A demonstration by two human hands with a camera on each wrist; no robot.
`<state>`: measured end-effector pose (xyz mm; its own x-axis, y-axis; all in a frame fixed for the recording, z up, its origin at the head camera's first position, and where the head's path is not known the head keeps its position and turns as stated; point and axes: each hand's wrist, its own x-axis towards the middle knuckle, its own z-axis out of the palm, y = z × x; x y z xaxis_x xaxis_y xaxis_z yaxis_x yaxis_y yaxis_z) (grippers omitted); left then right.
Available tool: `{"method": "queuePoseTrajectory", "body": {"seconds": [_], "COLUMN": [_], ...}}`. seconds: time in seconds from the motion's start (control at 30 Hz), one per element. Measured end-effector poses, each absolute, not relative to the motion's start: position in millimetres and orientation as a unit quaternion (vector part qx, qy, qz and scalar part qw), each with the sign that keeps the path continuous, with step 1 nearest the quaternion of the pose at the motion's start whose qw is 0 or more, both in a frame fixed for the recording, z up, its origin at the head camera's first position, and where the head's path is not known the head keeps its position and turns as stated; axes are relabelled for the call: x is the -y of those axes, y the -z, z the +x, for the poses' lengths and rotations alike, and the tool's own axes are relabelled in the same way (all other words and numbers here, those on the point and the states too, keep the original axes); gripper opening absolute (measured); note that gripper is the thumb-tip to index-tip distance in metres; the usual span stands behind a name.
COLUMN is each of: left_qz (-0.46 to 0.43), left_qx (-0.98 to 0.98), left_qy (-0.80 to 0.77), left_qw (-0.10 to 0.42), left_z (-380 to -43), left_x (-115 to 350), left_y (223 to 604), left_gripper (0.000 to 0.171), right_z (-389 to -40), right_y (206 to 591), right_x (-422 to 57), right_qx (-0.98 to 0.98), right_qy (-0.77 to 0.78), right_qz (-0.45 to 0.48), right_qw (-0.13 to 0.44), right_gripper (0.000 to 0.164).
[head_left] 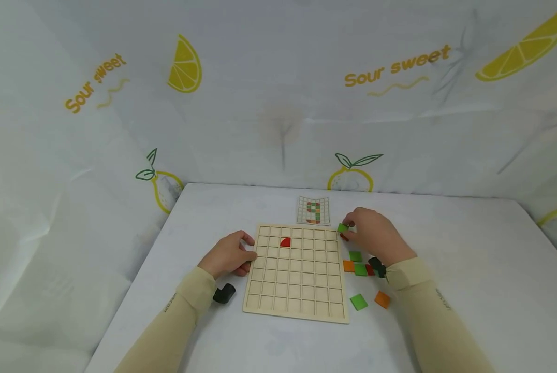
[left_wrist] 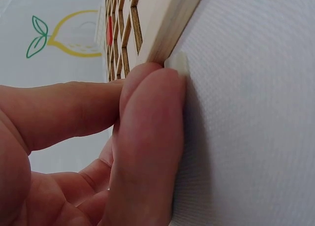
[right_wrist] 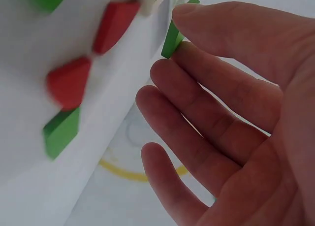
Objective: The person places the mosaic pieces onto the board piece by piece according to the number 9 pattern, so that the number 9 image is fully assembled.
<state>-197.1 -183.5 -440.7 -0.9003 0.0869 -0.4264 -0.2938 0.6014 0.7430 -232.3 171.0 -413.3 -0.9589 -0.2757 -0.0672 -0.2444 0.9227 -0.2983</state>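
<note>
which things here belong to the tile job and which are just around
Likely the job: grid board, red piece on it, green tile in the right hand, pattern card, loose tiles.
Just around: lemon-print backdrop, white tabletop, black wrist devices.

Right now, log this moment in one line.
right hand: pinching green tile; left hand: at grid board edge; on board: red piece
</note>
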Motion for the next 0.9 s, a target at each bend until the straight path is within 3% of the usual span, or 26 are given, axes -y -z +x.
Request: {"method": "queuePoseTrajectory", "body": {"seconds": [0.43,0.9], "left_qz": [-0.061,-0.057], "left_qx": [-0.87,-0.872], "left_qy": [-0.439,-0.436], "left_qw": [0.217,0.214], "left_z": [-198,-199], "left_x": [182,185], "left_y": [441,442], "left_gripper": [0.032,0.032], "right_z": [-236,-231], "right_y": [418,430], "right_x": [-110,-78], "right_qx": [-0.968,-0.959], "right_qy": [0.139,0.127], "right_qz": [-0.204,-0.25], "right_qw": [0.043,0.035], "right_gripper": [0.02,0.012]}}
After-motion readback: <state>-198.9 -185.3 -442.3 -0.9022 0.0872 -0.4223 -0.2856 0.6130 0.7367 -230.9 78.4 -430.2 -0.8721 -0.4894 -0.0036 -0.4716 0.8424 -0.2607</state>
